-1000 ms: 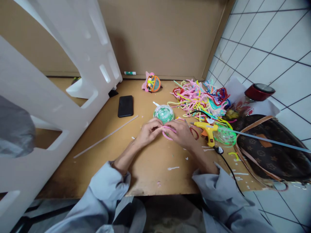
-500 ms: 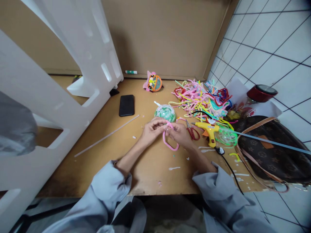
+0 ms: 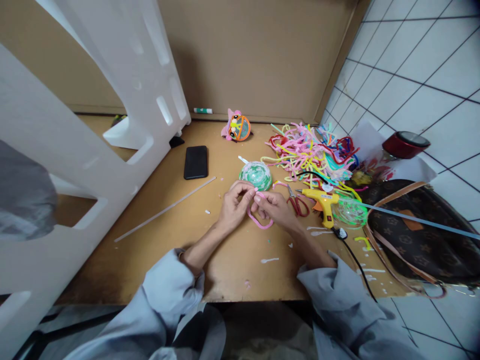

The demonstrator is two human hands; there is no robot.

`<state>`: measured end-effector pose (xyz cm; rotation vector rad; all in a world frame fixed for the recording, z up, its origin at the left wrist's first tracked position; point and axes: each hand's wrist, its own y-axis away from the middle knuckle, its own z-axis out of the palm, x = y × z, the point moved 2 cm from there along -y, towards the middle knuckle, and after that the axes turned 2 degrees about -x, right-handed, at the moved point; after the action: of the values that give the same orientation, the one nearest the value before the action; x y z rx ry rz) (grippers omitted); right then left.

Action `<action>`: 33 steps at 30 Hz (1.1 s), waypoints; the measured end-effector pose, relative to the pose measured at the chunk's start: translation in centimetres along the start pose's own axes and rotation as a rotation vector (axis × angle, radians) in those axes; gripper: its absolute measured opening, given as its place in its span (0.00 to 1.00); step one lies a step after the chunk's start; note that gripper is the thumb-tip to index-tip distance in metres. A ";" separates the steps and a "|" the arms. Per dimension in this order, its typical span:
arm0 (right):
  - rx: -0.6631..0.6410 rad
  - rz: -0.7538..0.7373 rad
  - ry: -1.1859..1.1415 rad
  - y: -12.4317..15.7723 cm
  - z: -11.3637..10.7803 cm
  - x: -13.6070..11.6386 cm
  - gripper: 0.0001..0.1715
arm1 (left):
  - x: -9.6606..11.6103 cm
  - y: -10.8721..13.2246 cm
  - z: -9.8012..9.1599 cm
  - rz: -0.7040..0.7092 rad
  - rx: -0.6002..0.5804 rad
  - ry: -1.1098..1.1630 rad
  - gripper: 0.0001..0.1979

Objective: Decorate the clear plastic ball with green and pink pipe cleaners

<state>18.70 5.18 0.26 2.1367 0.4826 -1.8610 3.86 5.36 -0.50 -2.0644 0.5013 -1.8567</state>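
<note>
Both my hands meet over the wooden table (image 3: 210,260), pinching a bent pink pipe cleaner (image 3: 259,223). My left hand (image 3: 234,207) has its fingers closed on the loop's left side. My right hand (image 3: 275,209) grips its upper right end. The loop hangs down between the two hands, just above the tabletop. Right behind my fingers sits a green-and-white dome (image 3: 255,175). Red-handled scissors (image 3: 297,204) lie just right of my right hand.
A yellow glue gun (image 3: 321,200) with a black cord lies beside a green mesh ball (image 3: 351,212). A heap of coloured pipe cleaners (image 3: 309,150) fills the back right. A black phone (image 3: 195,162), a pink toy (image 3: 235,127), a brown bag (image 3: 420,235), a long clear stick (image 3: 165,210) and white foam panels (image 3: 75,140) surround the spot.
The pink pipe cleaner was pulled from a flat loop into a hanging one, then drawn tighter. My right hand shifted left off the scissors, which now show.
</note>
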 end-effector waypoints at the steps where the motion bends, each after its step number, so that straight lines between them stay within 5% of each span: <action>1: 0.003 0.018 0.013 0.0 0.0 0.1 0.27 | 0.1 0.1 0.0 -0.035 0.018 0.008 0.16; 6: -0.008 0.044 0.111 0.2 0.1 0.4 0.26 | 0.5 0.6 -0.1 -0.142 0.037 0.011 0.17; 14: -0.007 0.073 0.290 0.4 0.8 -0.3 0.15 | -0.5 1.1 0.7 -0.224 -0.088 0.077 0.17; 18: 0.005 0.102 0.457 0.4 1.3 -0.3 0.20 | -0.6 1.2 1.0 -0.246 -0.130 0.055 0.18; 26: 0.105 0.173 0.415 -0.1 0.6 1.0 0.31 | -0.4 1.5 1.5 -0.210 -0.196 0.104 0.20; 33: 0.098 0.049 0.528 0.3 0.6 0.4 0.27 | -0.8 1.2 1.7 -0.289 -0.130 0.191 0.20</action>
<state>18.30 4.73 -0.21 2.6804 0.4416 -1.3015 5.45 4.69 -1.96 -2.1484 0.3954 -2.2575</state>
